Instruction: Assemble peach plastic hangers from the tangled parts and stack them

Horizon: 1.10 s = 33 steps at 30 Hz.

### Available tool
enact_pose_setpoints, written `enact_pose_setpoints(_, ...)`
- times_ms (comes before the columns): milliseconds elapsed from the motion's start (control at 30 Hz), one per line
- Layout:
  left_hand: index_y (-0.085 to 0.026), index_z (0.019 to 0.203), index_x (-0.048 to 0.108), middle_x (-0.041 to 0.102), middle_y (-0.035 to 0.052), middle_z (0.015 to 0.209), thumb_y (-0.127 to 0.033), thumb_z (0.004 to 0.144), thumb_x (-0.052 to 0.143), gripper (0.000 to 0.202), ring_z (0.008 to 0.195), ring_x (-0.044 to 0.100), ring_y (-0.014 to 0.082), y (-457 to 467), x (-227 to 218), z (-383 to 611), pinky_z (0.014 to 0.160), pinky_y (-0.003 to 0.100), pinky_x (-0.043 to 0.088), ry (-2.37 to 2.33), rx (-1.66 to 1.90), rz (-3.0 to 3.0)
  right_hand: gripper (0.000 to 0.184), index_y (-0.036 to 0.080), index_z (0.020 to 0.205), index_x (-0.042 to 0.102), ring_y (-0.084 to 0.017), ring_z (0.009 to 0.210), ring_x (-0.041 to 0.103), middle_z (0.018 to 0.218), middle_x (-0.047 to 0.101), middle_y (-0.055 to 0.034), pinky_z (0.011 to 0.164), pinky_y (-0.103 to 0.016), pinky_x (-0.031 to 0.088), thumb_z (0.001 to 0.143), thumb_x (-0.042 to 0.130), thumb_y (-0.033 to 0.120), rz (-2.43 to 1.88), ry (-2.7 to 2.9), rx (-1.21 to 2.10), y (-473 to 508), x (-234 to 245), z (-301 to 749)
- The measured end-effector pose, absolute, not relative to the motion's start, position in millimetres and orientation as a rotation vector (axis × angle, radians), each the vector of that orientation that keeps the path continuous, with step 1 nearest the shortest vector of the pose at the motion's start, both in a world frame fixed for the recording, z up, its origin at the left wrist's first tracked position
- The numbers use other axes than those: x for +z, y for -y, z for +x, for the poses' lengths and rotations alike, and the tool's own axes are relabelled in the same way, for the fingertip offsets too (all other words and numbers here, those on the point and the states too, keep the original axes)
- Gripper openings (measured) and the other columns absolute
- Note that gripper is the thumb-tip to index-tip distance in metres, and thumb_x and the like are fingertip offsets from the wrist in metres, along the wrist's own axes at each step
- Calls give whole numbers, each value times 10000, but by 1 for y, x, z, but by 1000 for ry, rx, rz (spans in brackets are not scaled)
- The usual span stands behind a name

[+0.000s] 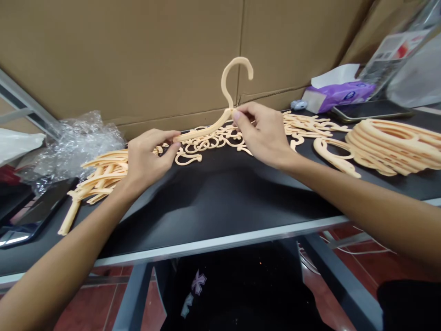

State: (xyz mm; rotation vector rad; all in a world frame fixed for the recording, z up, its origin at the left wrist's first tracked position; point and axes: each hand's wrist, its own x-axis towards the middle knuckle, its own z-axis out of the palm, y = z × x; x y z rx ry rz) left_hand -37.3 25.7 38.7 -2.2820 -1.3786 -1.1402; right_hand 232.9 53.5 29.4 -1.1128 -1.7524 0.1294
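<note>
My left hand point(149, 158) pinches the left end of a peach plastic hanger arm point(203, 131) just above the black table point(220, 202). My right hand point(263, 133) is closed with its fingertips at the joint where the curved hook point(234, 76) meets that arm. The hook stands upright against the cardboard behind. Under both hands lies a scatter of loose peach hook pieces point(210, 145).
A pile of straight hanger arms point(99, 177) lies at the left, a stack of curved hanger parts point(392, 145) at the right. Crumpled clear plastic point(76, 145), a tissue pack point(339, 94) and a phone point(372, 111) sit near the cardboard wall point(138, 55). The table's metal edge point(241, 239) runs in front.
</note>
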Motion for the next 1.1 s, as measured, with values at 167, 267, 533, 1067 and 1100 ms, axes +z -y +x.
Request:
enact_pose_setpoints(167,-281,1076,826,826,46,1016,-438,976,603,290,921,753,253,-30,34,-42,881,395,588,1344,-1092,-2307,335,206,1043,745,-230,873,683,971,765,-89,836,-382,499,1061,504,438,-1102,1741,137,-56,27,233)
enact_pose_setpoints(267,-284,1083,833,828,51,1031,-438,984,606,291,935,756,253,-32,33,-45,880,393,583,1323,-1092,-2288,291,209,1027,753,-221,840,674,935,770,-76,802,-374,499,1038,530,395,-1068,1730,136,-57,27,232)
enact_pose_setpoints(533,-309,818,788,817,34,899,-503,969,597,311,835,753,249,-30,38,-47,765,392,557,1358,-999,-2286,326,218,995,758,-233,836,680,926,776,-80,817,-397,519,1035,522,439,-1102,1703,146,-61,25,235)
enact_pose_setpoints(1067,-208,878,740,790,50,937,-317,920,611,174,811,675,199,-50,63,-93,823,349,569,1598,-893,-2080,270,236,1043,743,-267,944,712,1034,789,-90,891,-433,529,1030,551,425,-1077,1740,140,-60,24,236)
enact_pose_setpoints(1100,-197,887,753,794,52,934,-304,912,605,184,805,674,198,-50,65,-96,833,355,570,1620,-849,-2088,271,239,1048,744,-268,946,711,1034,788,-88,891,-434,527,1031,549,428,-1075,1740,132,-60,23,236)
